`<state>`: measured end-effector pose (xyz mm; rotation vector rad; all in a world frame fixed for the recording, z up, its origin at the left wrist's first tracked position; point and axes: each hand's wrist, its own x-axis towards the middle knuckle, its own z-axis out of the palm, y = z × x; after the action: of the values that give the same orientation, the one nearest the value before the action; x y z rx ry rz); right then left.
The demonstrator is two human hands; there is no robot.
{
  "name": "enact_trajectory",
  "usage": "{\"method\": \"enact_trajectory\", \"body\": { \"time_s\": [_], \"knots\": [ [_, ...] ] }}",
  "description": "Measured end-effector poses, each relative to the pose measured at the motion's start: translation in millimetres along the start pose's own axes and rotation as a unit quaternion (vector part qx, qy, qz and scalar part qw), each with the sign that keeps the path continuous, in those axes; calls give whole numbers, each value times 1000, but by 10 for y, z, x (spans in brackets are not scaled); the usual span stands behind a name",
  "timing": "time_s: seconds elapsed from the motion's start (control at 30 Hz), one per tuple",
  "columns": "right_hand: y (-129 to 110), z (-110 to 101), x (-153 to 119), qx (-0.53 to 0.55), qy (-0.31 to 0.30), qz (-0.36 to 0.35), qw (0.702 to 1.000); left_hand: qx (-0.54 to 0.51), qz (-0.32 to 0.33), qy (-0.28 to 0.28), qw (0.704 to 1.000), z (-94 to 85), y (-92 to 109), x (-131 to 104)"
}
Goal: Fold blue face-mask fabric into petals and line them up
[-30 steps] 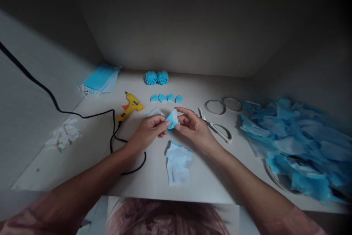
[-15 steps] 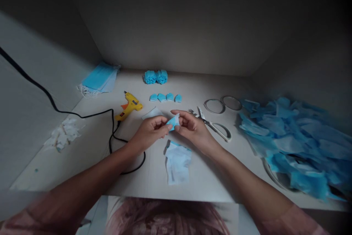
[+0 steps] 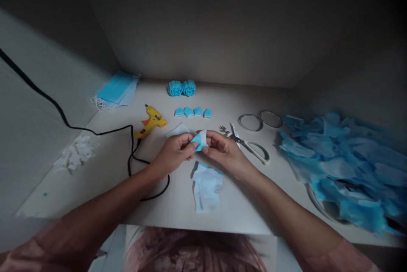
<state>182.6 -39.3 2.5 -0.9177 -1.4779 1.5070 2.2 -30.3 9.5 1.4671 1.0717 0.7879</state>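
Observation:
Between my two hands is a small piece of blue and white mask fabric [image 3: 200, 139], partly folded over. My left hand [image 3: 177, 151] pinches its left side between thumb and fingers. My right hand [image 3: 223, 150] grips the right side, the index finger lying behind it. Just below, a few white and pale blue fabric pieces [image 3: 207, 189] lie stacked on the table. Beyond the hands sits a row of several small folded blue petals [image 3: 197, 111]. Another flat pale piece [image 3: 178, 129] lies partly behind my left hand.
A yellow glue gun [image 3: 150, 121] with a black cord [image 3: 95, 134] lies left; scissors [image 3: 251, 147] and metal rings [image 3: 250, 122] lie right. Blue fabric pieces [image 3: 346, 153] heap at far right. Two blue rolled flowers [image 3: 182, 88], face masks [image 3: 117, 88] and white scraps [image 3: 78, 153] stand farther out.
The fabric piece has turned slightly between my fingers and shows more of its white side at the upper right. Both hands keep their grip; the whole view has shifted a little.

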Motion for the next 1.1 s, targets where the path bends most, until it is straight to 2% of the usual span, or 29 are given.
{"method": "enact_trajectory", "body": {
  "time_s": [0.67, 1.1],
  "knots": [
    [-80, 20, -8, 8, -4, 5, 1000, -47, -35, -17, 998, 10, 70, -26],
    [-76, 50, -14, -28, -7, 22, 999, 1, -1, -12, 1000, 22, -15, 1]
  ]
}}
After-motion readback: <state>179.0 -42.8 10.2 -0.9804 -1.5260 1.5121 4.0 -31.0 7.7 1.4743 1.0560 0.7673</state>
